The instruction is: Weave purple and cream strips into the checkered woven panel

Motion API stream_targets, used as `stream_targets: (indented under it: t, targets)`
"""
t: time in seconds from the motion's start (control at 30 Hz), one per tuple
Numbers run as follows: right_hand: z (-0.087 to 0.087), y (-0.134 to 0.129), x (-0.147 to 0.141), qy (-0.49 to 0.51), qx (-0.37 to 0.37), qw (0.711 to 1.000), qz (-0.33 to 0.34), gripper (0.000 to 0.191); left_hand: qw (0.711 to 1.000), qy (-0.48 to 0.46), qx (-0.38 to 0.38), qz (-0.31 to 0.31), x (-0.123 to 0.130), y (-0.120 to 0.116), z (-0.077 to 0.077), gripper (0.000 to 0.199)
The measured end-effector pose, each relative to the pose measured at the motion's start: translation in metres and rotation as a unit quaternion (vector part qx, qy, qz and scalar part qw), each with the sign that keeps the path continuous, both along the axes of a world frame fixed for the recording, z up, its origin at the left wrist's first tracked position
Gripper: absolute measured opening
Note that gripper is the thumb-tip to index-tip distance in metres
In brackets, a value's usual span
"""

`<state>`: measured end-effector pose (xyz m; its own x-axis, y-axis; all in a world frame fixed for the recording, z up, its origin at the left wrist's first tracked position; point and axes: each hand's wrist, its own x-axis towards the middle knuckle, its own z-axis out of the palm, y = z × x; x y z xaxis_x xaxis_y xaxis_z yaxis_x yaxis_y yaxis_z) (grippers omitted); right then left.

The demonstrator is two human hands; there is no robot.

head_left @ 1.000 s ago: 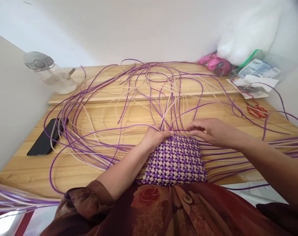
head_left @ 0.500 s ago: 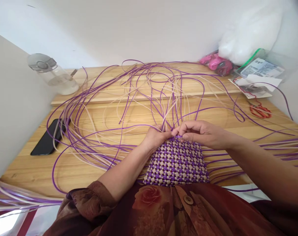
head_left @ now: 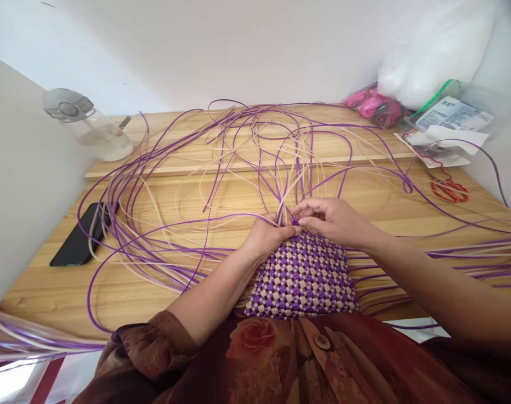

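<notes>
A woven mat (head_left: 301, 280) of purple and cream checks lies at the near edge of the wooden table (head_left: 163, 280). My left hand (head_left: 267, 235) presses on its far left corner, fingers closed over the strands there. My right hand (head_left: 329, 220) pinches a purple strand at the mat's far edge, right beside the left thumb. Long loose purple and cream strands (head_left: 255, 146) fan out from the mat across the table in loops.
A black phone (head_left: 79, 241) lies at the left. A clear bottle (head_left: 87, 126) lies on the raised back shelf. Red-handled scissors (head_left: 449, 191), papers (head_left: 445, 132), a pink object (head_left: 371, 104) and a white bag (head_left: 428, 56) sit at the back right.
My right hand has slid left along the mat's far edge, from open fingers at the right side to a pinch beside my left thumb. The left hand has stayed put.
</notes>
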<state>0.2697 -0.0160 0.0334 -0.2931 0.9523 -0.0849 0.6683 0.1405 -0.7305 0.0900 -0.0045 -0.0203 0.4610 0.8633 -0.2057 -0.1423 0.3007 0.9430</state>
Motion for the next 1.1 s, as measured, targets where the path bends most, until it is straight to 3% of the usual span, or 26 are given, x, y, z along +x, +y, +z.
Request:
stream_targets:
  t: [0.2, 0.33, 0.4, 0.47, 0.53, 0.6, 0.7, 0.77, 0.83, 0.97, 1.03, 1.1]
  targets:
    - [0.017, 0.002, -0.01, -0.1, 0.014, 0.993, 0.058, 0.023, 1.0, 0.004, 0.013, -0.011, 0.0, 0.001, -0.002, 0.027]
    - [0.018, -0.008, -0.031, -0.221, 0.148, 0.961, 0.072, 0.024, 0.999, 0.002, 0.029, -0.013, 0.0, 0.002, -0.007, 0.018]
    - [0.022, -0.011, -0.043, -0.225, 0.21, 0.948, 0.077, 0.021, 0.999, 0.008, 0.039, 0.0, 0.001, 0.003, -0.007, 0.014]
    - [0.033, -0.006, -0.049, -0.164, 0.175, 0.966, 0.093, 0.025, 0.997, 0.026, 0.063, 0.024, 0.001, 0.003, -0.004, 0.014]
    - [0.052, 0.005, -0.049, -0.09, 0.053, 0.988, 0.118, 0.039, 0.997, 0.036, 0.066, 0.035, 0.001, 0.001, 0.0, 0.018]
    - [0.075, 0.018, -0.042, -0.06, -0.042, 0.988, 0.137, 0.051, 0.998, 0.031, 0.038, 0.029, 0.002, 0.0, 0.003, 0.023]
    - [0.096, 0.033, -0.031, -0.098, -0.043, 0.98, 0.167, 0.044, 0.999, 0.038, 0.017, 0.029, 0.002, -0.003, 0.005, 0.024]
    - [0.091, 0.036, -0.027, -0.119, -0.047, 0.971, 0.2, 0.032, 0.998, 0.043, 0.028, 0.044, 0.003, -0.004, 0.005, 0.021]
    - [0.075, 0.035, -0.026, -0.129, -0.047, 0.962, 0.235, 0.024, 0.998, 0.021, 0.042, 0.052, 0.004, -0.003, 0.003, 0.02]
    - [0.046, 0.031, -0.029, -0.179, 0.056, 0.947, 0.26, 0.019, 0.998, -0.023, 0.06, 0.026, 0.006, 0.0, -0.002, 0.021]
    - [0.052, 0.03, -0.033, -0.164, 0.055, 0.959, 0.223, 0.022, 0.999, 0.005, 0.032, 0.019, 0.006, 0.001, -0.004, 0.018]
    - [0.069, 0.032, -0.038, -0.074, 0.004, 0.983, 0.168, 0.032, 1.0, 0.019, 0.002, 0.019, 0.005, 0.001, -0.005, 0.021]
